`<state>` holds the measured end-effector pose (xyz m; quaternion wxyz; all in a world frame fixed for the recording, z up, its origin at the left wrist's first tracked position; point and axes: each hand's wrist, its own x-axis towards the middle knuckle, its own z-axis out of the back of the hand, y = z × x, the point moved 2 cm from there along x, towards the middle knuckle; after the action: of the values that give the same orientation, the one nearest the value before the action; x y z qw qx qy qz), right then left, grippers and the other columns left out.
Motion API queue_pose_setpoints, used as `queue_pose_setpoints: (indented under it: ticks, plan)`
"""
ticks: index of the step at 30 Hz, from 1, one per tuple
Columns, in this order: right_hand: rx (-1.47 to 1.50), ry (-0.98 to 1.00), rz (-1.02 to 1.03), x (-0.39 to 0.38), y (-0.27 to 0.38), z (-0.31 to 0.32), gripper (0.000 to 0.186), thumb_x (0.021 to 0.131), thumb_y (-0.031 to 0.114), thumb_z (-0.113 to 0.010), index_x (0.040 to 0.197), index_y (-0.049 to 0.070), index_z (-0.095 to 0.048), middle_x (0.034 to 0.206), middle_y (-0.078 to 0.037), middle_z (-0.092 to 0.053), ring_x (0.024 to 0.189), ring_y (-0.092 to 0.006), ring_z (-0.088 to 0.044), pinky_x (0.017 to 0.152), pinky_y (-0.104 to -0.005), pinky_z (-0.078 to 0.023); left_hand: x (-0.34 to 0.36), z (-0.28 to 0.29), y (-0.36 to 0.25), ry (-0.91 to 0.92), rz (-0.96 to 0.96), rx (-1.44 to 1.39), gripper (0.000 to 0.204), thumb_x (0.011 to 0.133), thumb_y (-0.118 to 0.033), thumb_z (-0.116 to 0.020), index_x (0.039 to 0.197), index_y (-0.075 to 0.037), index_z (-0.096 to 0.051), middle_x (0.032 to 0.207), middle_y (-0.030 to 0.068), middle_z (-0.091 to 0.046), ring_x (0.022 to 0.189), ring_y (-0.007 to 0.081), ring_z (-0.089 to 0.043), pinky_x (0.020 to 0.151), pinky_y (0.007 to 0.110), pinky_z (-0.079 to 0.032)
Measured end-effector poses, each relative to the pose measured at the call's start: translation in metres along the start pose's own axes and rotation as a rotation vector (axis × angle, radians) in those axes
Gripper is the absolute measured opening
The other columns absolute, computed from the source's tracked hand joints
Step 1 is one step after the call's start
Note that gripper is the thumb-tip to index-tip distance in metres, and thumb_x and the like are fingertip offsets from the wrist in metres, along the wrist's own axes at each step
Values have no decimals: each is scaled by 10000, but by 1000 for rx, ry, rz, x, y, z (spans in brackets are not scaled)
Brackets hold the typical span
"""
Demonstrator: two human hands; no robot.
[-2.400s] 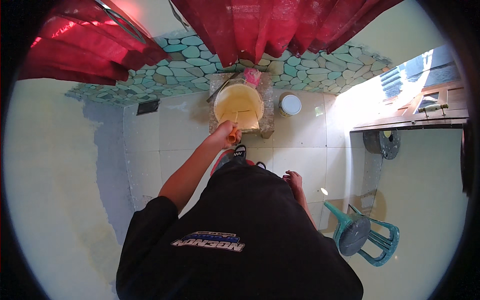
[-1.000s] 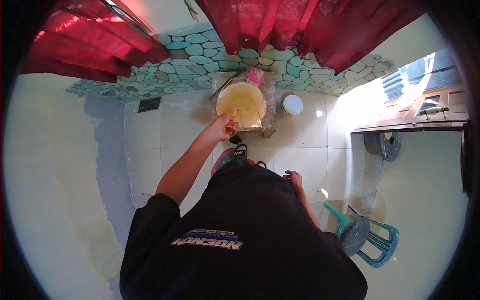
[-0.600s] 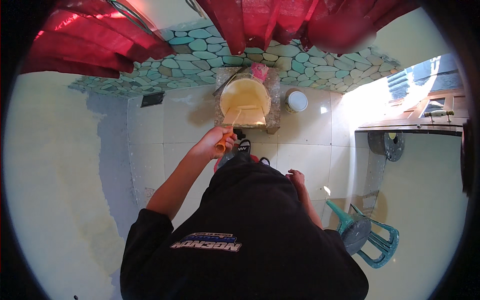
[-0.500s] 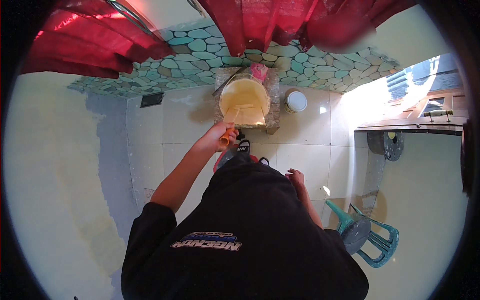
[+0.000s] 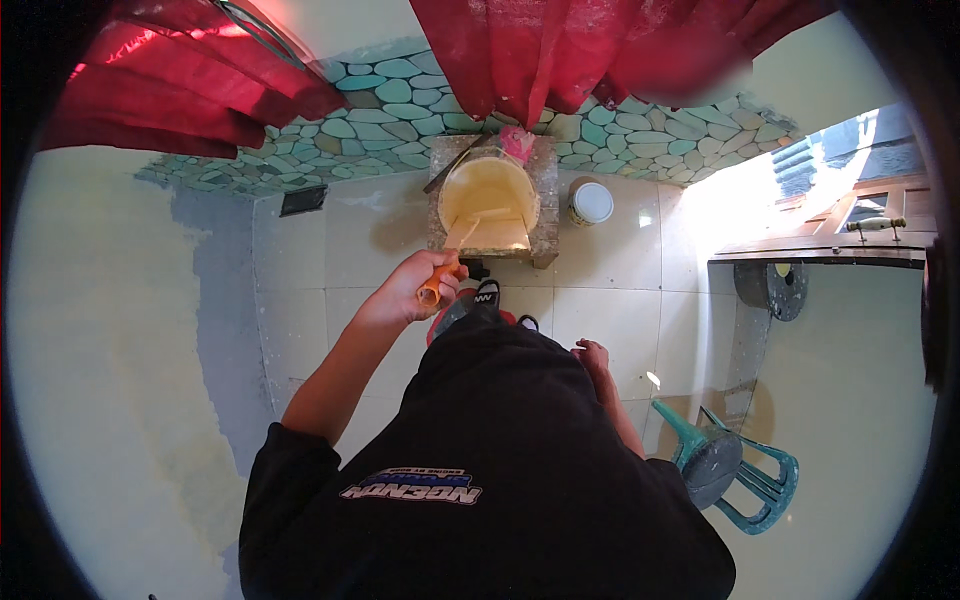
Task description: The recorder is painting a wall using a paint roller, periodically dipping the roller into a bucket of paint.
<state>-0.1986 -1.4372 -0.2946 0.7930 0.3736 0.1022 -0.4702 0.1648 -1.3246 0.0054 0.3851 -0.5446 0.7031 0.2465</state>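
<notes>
My left hand [image 5: 412,285] is closed round the orange handle of a paint roller [image 5: 430,293]. Its thin frame runs forward to a roller head over a pale sloping board [image 5: 500,236] inside a round paint bucket [image 5: 446,195]. The bucket holds cream-yellow paint and sits on a paint-spattered wooden stool [image 5: 545,225]. Down by my right side, my right hand [image 5: 592,355] hangs with loosely bent fingers slightly apart, and I see nothing held in it.
Behind the bucket lie a dark flat blade-like tool [image 5: 452,168] and a pink crumpled item [image 5: 516,145]. A white-lidded tub [image 5: 592,203] stands to the right on the tiles. Red curtains [image 5: 550,50] hang ahead. A green plastic chair [image 5: 765,490] is at lower right, below a wooden door [image 5: 820,250].
My left hand has drawn back toward me and a little left with the roller handle. The middle red curtain has shifted left. My right hand has barely moved.
</notes>
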Motion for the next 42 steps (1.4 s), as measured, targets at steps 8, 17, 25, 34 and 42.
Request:
queue_pose_setpoints:
  ticks: [8, 17, 25, 34, 42]
  plan:
    - [-30, -9, 21, 8, -15, -12, 338, 615, 210, -649, 922, 73, -619, 942, -100, -601, 871, -199, -583, 805, -268, -454, 66, 15, -15, -116, -20, 83, 138, 855, -162, -436, 877, -37, -383, 761, 54, -462, 455, 56, -412, 359, 162, -366]
    - [386, -35, -64, 13, -47, -37, 279, 676, 140, -620, 921, 10, -595, 892, -96, -616, 773, -157, -605, 726, -239, -476, 129, 22, -57, -107, 50, 69, 145, 846, -141, -417, 883, -7, -374, 796, 83, -458, 474, 65, -446, 364, 165, -381]
    - [881, 32, -336, -3, -16, -12, 226, 750, 95, -542, 921, -53, -548, 782, -95, -624, 646, -122, -598, 607, -201, -474, 98, 26, -41, -28, 100, -42, 168, 845, -143, -430, 826, 17, -381, 698, 50, -439, 430, 46, -410, 363, 157, -392]
    - [199, 93, -98, -2, -1, 0, 327, 650, 234, -621, 920, 49, -610, 916, -79, -615, 836, -189, -591, 765, -260, -463, 13, 11, 7, -66, -46, 101, 79, 854, -140, -422, 865, -79, -371, 709, 62, -455, 425, 54, -379, 337, 167, -347]
    - [-88, 41, 69, 2, 0, 0, 342, 634, 273, -642, 914, 78, -619, 942, -59, -610, 902, -200, -566, 800, -272, -447, 108, 43, -21, -158, 37, 138, 177, 843, -173, -418, 809, 1, -413, 655, 37, -446, 429, 52, -390, 355, 158, -364]
